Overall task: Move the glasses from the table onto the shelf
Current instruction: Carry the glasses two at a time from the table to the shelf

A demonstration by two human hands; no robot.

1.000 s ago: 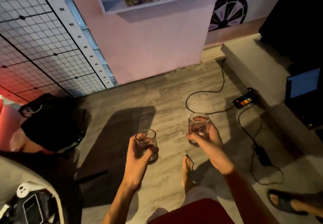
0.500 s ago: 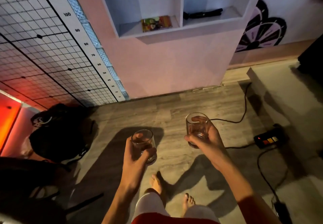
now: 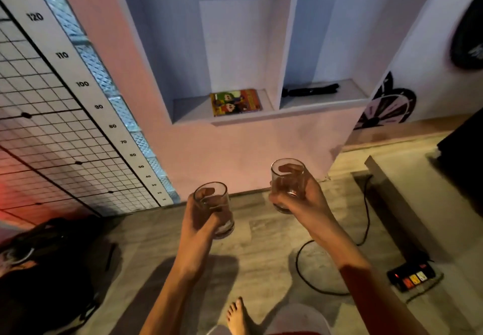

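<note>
My left hand (image 3: pixel 198 226) is wrapped around a clear short glass (image 3: pixel 218 210), held upright over the wooden floor. My right hand (image 3: pixel 304 199) grips a second clear glass (image 3: pixel 287 178), a little higher and to the right. Both glasses look empty. Ahead and above them is the white wall shelf (image 3: pixel 261 116), set into a pink wall, with two open compartments. The left compartment holds a colourful book (image 3: pixel 236 102); the right one holds a long black object (image 3: pixel 311 90). The table is out of view.
A black bag (image 3: pixel 49 264) lies on the floor at the left, below a wire grid panel (image 3: pixel 39 125) with a height scale. At the right, a power strip (image 3: pixel 411 277) and its black cable (image 3: pixel 366 214) lie beside a raised grey ledge (image 3: pixel 407 193). My bare foot (image 3: pixel 239 316) shows below.
I have walked closer to the wall; the shelf now looms larger and nearer. Both hands kept their glasses and rose slightly toward it.
</note>
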